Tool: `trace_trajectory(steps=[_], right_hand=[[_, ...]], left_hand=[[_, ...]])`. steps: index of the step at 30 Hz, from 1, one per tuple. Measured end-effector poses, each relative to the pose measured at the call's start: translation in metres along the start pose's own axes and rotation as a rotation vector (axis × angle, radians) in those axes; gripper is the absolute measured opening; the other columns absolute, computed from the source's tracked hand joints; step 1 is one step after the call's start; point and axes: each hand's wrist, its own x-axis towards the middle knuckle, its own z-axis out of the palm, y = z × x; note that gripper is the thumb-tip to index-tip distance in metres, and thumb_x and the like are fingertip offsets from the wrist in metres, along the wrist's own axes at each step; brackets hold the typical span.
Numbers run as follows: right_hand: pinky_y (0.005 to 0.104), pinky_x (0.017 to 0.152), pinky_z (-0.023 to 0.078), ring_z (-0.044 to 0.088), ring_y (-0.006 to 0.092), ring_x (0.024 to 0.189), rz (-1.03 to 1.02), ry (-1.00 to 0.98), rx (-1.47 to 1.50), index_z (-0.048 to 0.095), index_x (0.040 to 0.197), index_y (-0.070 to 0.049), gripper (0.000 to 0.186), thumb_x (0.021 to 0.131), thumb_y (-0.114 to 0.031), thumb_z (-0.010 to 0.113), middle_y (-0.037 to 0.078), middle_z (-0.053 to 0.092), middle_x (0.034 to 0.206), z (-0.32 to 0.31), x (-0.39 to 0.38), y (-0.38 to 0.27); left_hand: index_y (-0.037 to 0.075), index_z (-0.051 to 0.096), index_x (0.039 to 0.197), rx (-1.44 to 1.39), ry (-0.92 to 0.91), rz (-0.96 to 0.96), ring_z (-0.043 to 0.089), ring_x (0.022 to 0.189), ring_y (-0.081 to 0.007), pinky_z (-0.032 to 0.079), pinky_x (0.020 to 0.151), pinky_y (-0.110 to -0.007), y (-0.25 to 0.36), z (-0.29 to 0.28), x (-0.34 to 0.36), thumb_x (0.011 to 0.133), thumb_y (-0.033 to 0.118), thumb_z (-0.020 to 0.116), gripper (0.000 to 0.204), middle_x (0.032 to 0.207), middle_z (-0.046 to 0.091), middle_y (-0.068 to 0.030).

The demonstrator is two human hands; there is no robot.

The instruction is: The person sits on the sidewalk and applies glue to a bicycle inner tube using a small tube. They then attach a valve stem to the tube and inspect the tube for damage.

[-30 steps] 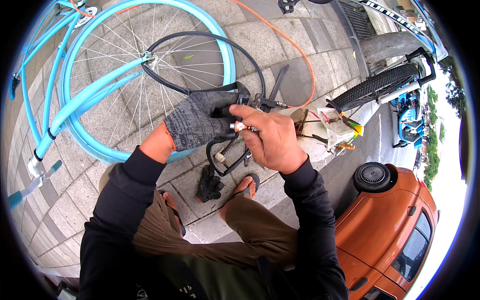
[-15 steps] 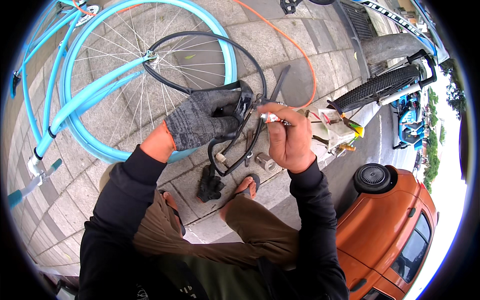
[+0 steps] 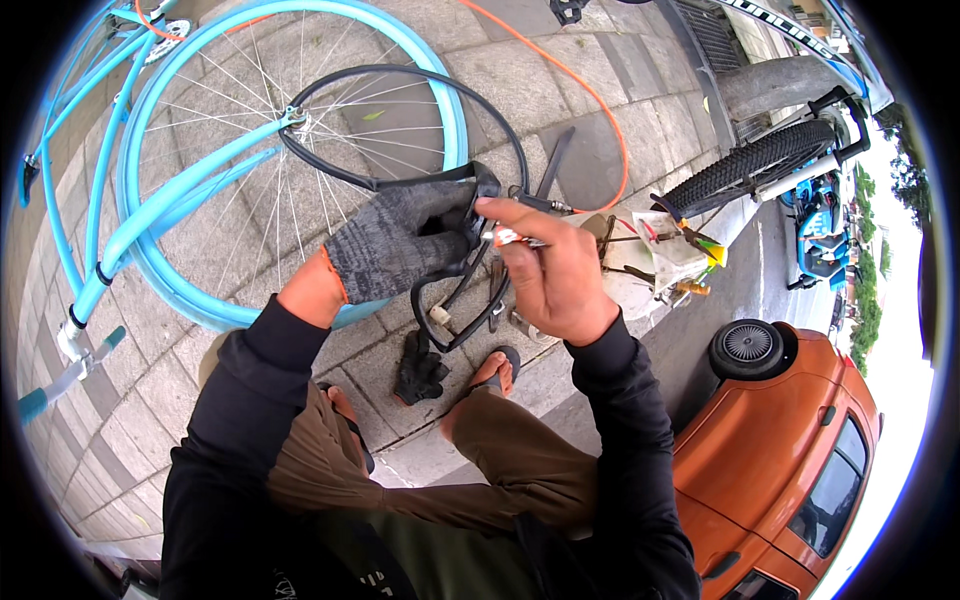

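Observation:
My left hand (image 3: 395,240), in a grey-and-black knit glove, grips a black inner tube (image 3: 520,155) whose flattened section crosses its fingertips. Just to its right, my bare right hand (image 3: 555,275) pinches a small white-and-orange squeeze tube (image 3: 506,238) between thumb and forefinger, its tip at the inner tube's edge. An air nozzle (image 3: 545,204) on an orange hose (image 3: 618,140) lies behind the hands. A loose black glove (image 3: 418,368) rests on the paving below the inner tube, and a metal can (image 3: 532,330) is partly hidden under my right hand.
A light-blue bicycle frame (image 3: 150,200) and wheel (image 3: 455,130) lie at upper left. A tool container (image 3: 665,265) stands right of my hands, beside a bicycle with a knobby tyre (image 3: 750,165). An orange car (image 3: 760,450) is at lower right; my sandalled feet (image 3: 495,368) are below.
My right hand with the squeeze tube moved right, away from the gloved hand, half a second ago, and is now back leftward against the inner tube. My left hand stays nearly in place.

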Motion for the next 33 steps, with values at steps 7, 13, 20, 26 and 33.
trace_trajectory(steps=[7,13,20,26,33], right_hand=[[0.0391,0.074,0.061,0.077,0.0323,0.085,0.009,0.030,0.094,0.059,0.121,-0.002,0.023,0.099,-0.005,0.067,0.016,0.076,0.117,0.001,-0.006,-0.003],[0.0395,0.065,0.058,0.074,0.0306,0.071,-0.064,-0.041,0.005,0.056,0.122,0.001,0.022,0.103,-0.008,0.064,0.015,0.076,0.106,0.002,-0.006,0.009],[0.0317,0.062,0.053,0.066,0.0152,0.065,0.202,0.167,0.064,0.054,0.120,0.001,0.017,0.110,-0.012,0.057,0.009,0.075,0.091,-0.012,-0.023,0.010],[0.0321,0.064,0.053,0.067,0.0163,0.067,0.192,0.171,0.050,0.054,0.120,0.002,0.017,0.109,-0.011,0.058,0.010,0.075,0.092,-0.009,-0.020,0.011],[0.0318,0.063,0.053,0.069,0.0190,0.068,0.123,0.161,0.133,0.054,0.124,0.002,0.018,0.109,-0.009,0.057,0.013,0.075,0.101,-0.008,-0.007,0.004]], left_hand=[[0.000,0.062,0.140,0.082,0.010,-0.036,0.066,0.101,-0.0153,0.058,0.090,-0.033,0.001,0.000,0.001,0.093,0.003,0.073,0.048,0.115,0.073,-0.0097],[0.000,0.062,0.140,0.044,0.021,-0.001,0.065,0.093,-0.0135,0.057,0.085,-0.031,-0.006,0.000,0.000,0.091,0.004,0.076,0.051,0.110,0.072,-0.0087],[0.000,0.072,0.124,0.247,0.108,-0.079,0.067,0.093,-0.0099,0.056,0.080,-0.029,0.012,0.005,0.001,0.090,0.010,0.079,0.036,0.100,0.076,-0.0049],[-0.003,0.075,0.107,0.445,0.209,-0.126,0.071,0.077,-0.0131,0.058,0.074,-0.030,0.019,-0.001,0.001,0.092,0.010,0.077,0.019,0.086,0.075,-0.0075],[-0.002,0.075,0.104,0.269,0.188,-0.130,0.072,0.077,-0.0133,0.059,0.071,-0.030,0.020,0.000,-0.001,0.094,0.008,0.077,0.013,0.088,0.075,-0.0064]])
